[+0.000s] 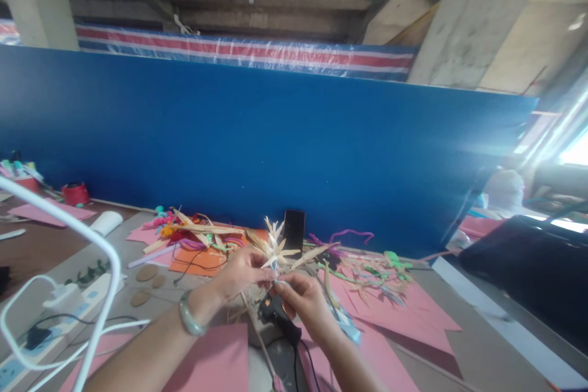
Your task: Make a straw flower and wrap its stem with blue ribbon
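Observation:
A pale flower made of dried, husk-like strips stands upright between my hands, its pointed petals spread out. My left hand, with a bangle on the wrist, is closed in a pinch on the flower's base. Just below and to the right, my right hand pinches the stem under the petals. The fingertips hide most of that stem. Beneath the hands lies a black glue-gun-like tool with a cord, partly covered by the fingers. A dark phone leans against the blue panel behind the flower.
Colourful craft pieces pile up at the left on orange and pink paper. Pink sheets with green and dried scraps lie right. A white power strip and a curved white tube occupy the left front. The blue panel bounds the back.

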`<state>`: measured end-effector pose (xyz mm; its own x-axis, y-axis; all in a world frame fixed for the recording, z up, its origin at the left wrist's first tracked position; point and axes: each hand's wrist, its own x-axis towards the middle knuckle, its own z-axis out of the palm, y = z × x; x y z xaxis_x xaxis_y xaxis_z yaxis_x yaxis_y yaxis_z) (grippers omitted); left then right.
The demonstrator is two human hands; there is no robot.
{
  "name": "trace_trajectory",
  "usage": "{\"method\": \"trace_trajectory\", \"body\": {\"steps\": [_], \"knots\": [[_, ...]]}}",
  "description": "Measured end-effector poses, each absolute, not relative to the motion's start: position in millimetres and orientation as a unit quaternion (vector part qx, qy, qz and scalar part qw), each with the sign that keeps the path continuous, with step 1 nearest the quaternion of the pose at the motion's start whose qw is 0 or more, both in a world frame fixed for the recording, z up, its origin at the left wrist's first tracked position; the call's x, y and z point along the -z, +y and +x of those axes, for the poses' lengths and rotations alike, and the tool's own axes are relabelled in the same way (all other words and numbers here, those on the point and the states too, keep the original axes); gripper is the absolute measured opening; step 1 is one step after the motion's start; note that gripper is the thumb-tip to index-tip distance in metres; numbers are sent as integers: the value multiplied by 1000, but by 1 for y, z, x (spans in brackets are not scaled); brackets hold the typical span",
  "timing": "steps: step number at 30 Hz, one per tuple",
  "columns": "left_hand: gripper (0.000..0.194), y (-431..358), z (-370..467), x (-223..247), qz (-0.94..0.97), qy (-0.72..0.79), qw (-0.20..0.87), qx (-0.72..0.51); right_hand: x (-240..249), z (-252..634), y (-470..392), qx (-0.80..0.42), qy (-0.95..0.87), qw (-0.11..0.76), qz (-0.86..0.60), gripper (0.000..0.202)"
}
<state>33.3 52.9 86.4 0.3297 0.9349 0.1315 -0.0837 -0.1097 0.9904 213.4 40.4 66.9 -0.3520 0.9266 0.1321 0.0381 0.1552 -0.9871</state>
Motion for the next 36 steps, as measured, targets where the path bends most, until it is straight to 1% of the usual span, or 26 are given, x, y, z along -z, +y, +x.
{"method": "trace_trajectory", "body": {"steps": [3, 8, 11, 14, 17, 23, 28, 33, 36], "knots": [[25, 52, 31, -88, 595, 372, 557, -444, -67, 214, 41, -522, -636, 421, -381, 40], [26, 52, 31, -90, 601, 394, 538, -441, -68, 214, 40, -465, -643, 487, -365, 27], [31, 52, 31, -91, 600, 394, 537, -444, -70, 215, 40, -432, -667, 470, -383, 23], [32, 52, 31, -91, 597, 394, 542, -441, -72, 217, 40, -406, -685, 451, -403, 25], [28, 51, 33, -91, 601, 383, 557, -427, -74, 217, 40, -414, -680, 440, -415, 29], [20, 50, 35, -89, 607, 384, 561, -413, -75, 214, 39, -450, -662, 443, -403, 31], [16, 49, 33, -88, 622, 402, 530, -412, -76, 213, 36, -453, -648, 454, -410, 35], [15, 50, 32, -90, 628, 407, 518, -414, -80, 212, 35, -466, -637, 462, -404, 38], [19, 50, 32, -92, 624, 409, 520, -416, -80, 212, 36, -455, -642, 463, -408, 38]]}}
